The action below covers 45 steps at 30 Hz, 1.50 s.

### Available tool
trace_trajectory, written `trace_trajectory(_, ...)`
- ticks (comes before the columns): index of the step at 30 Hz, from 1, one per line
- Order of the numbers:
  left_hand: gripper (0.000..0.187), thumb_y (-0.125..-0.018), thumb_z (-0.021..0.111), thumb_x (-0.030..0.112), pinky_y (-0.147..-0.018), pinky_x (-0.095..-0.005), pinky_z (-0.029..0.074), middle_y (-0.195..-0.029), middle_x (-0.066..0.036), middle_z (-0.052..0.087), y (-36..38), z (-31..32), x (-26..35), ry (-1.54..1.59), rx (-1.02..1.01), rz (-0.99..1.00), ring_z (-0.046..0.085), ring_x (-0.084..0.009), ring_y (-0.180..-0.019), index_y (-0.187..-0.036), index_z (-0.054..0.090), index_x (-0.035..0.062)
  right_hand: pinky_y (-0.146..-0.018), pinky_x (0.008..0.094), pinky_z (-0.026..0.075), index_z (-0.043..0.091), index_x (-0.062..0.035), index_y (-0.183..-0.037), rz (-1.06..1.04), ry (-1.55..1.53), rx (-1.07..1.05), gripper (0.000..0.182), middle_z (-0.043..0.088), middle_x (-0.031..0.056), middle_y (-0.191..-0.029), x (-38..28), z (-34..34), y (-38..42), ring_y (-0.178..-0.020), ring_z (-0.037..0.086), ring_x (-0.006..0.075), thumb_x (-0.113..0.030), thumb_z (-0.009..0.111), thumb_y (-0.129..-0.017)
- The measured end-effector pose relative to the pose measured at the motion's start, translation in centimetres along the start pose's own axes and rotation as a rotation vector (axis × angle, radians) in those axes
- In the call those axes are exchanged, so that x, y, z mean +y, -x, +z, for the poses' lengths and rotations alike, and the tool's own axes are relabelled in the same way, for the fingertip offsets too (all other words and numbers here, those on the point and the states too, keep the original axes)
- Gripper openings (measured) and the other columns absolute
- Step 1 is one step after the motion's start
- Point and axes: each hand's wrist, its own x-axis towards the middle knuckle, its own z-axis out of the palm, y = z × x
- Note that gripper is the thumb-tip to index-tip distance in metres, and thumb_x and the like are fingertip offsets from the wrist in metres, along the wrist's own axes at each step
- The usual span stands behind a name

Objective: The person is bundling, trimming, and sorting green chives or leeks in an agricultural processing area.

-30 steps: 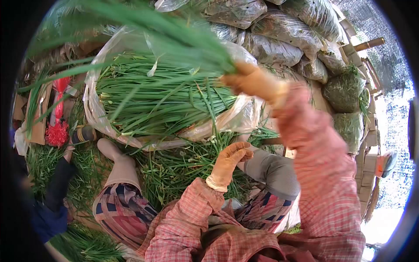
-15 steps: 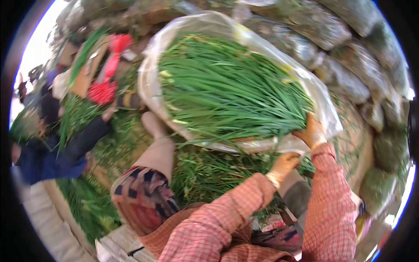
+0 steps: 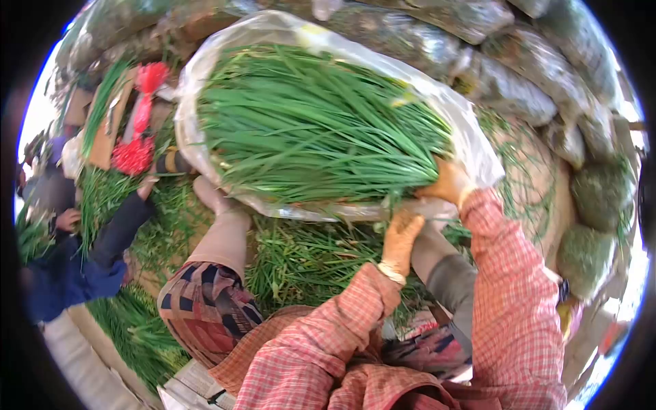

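**At the near right end of the open plastic bag (image 3: 480, 147), a green bundle (image 3: 383, 137) in the right hand (image 3: 449, 183)**

Inside the bag, atop other long leaves (image 3: 236, 164), laid with long axis slanting from the near right end toward the far left edge; no clear border visible between bundle and heap. Gripped by the gathered ends, with fingers curled round and partly lost under greenery; ahead and leftward of that hand, the full length of leaf. Less near to the left hand (image 3: 402, 239), poised at the bag's near edge just beside the right, with fingers lightly bent; impossible to tell whether pinching plastic or a stray leaf. Below that edge, loose cuttings (image 3: 294, 256); beyond the left end, red strands (image 3: 134, 156) and a co-worker's dark sleeve (image 3: 123, 222).
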Motion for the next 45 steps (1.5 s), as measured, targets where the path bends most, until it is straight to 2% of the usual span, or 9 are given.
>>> trace_trajectory(6,0.045,-0.082,0.058,0.014,-0.093,-0.0314,0.035,-0.111,-0.005,0.049,1.2,3.4,4.5,0.032,-0.067,0.166,0.047,-0.0149,-0.099,-0.121,0.039,0.0041,-0.066,0.0409,0.047,0.056,-0.0107,-0.092,0.041,0.142,0.183,0.045,0.063,0.0128,-0.073,-5.9,-2.9,3.7,-0.070,0.062,0.0288,-0.042,0.065,-0.061)
trace_trajectory(11,0.035,-0.077,0.065,0.024,-0.078,-0.0301,0.046,-0.097,-0.006,0.058,2.3,2.9,3.7,0.221,0.152,0.082,0.055,-0.0171,-0.085,-0.103,0.056,0.0020,-0.059,0.0348,0.041,0.051,0.0023,-0.101,-0.109,0.773,0.172,0.029,0.059,0.0069,-0.073,-10.4,3.0,9.7,-0.062,0.059,0.0226,-0.015,0.044,-0.079)
trace_trajectory(17,0.035,-0.077,0.059,0.024,-0.076,-0.0378,0.048,-0.098,-0.010,0.058,6.8,-2.7,7.0,0.258,0.096,-0.163,0.057,-0.0238,-0.085,-0.105,0.053,0.0037,-0.065,0.0379,0.046,0.051,-0.0013,-0.109,-0.317,-0.084,-0.140,0.036,0.059,0.0142,-0.081,-13.8,-2.8,14.5,-0.075,0.060,0.0283,-0.022,0.050,-0.079)
trace_trajectory(21,0.040,-0.075,0.060,0.022,-0.076,-0.0452,0.049,-0.101,-0.014,0.058,8.2,-1.9,9.0,0.329,0.012,-0.106,0.058,-0.0298,-0.087,-0.110,0.051,0.0032,-0.082,0.0360,0.042,0.061,-0.0114,-0.096,-0.025,-0.450,0.267,0.030,0.060,0.0083,-0.090,-9.5,-4.3,9.1,-0.086,0.058,0.0235,-0.029,0.062,-0.072)
trace_trajectory(23,0.041,-0.075,0.061,0.022,-0.073,-0.0454,0.050,-0.098,-0.013,0.059,8.1,-2.2,9.0,0.318,0.031,-0.117,0.058,-0.0298,-0.085,-0.110,0.051,0.0036,-0.086,0.0464,0.036,0.061,-0.0150,-0.097,-0.347,0.145,0.330,0.034,0.054,0.0081,-0.107,-9.3,-2.3,6.4,-0.105,0.047,0.0275,-0.034,0.064,-0.069)
trace_trajectory(27,0.042,-0.074,0.062,0.023,-0.067,-0.0440,0.051,-0.094,-0.013,0.059,8.8,-3.7,9.1,0.443,-0.035,-0.245,0.058,-0.0295,-0.082,-0.109,0.051,0.0041,-0.099,0.0535,0.021,0.060,-0.0188,-0.102,-0.310,0.637,0.049,0.033,0.037,0.0033,-0.131,-11.5,1.8,2.7,-0.122,0.031,0.0285,-0.019,0.060,-0.069)
trace_trajectory(36,0.069,-0.067,0.062,0.029,-0.057,-0.0307,0.045,-0.084,-0.006,0.052,17.1,-5.3,12.7,0.633,-0.304,-0.200,0.051,-0.0165,-0.065,-0.125,0.033,0.0043,-0.098,0.0480,0.026,0.050,-0.0259,-0.117,-0.282,0.547,0.029,0.059,0.036,0.0049,-0.131,-6.4,-0.2,-2.7,-0.122,0.033,0.0277,-0.027,0.071,-0.061)
trace_trajectory(43,0.070,-0.069,0.063,0.029,-0.059,-0.0273,0.038,-0.082,-0.005,0.049,22.3,-6.9,13.0,0.328,-0.078,-0.203,0.045,-0.0165,-0.066,-0.127,0.031,0.0043,-0.099,0.0365,0.029,0.056,-0.0118,-0.112,-0.409,-0.444,0.172,0.048,0.046,0.0155,-0.123,-1.1,-1.1,-3.3,-0.120,0.038,0.0265,-0.013,0.061,-0.064)
trace_trajectory(45,0.052,-0.073,0.061,0.029,-0.057,-0.0312,0.044,-0.081,-0.007,0.052,18.1,-10.3,11.8,0.428,-0.171,-0.294,0.050,-0.0199,-0.066,-0.115,0.043,0.0047,-0.084,0.0288,0.043,0.055,-0.0006,-0.109,-0.038,-1.031,0.406,0.038,0.056,0.0180,-0.106,-1.2,-2.2,0.3,-0.097,0.055,0.0202,-0.010,0.058,-0.073)
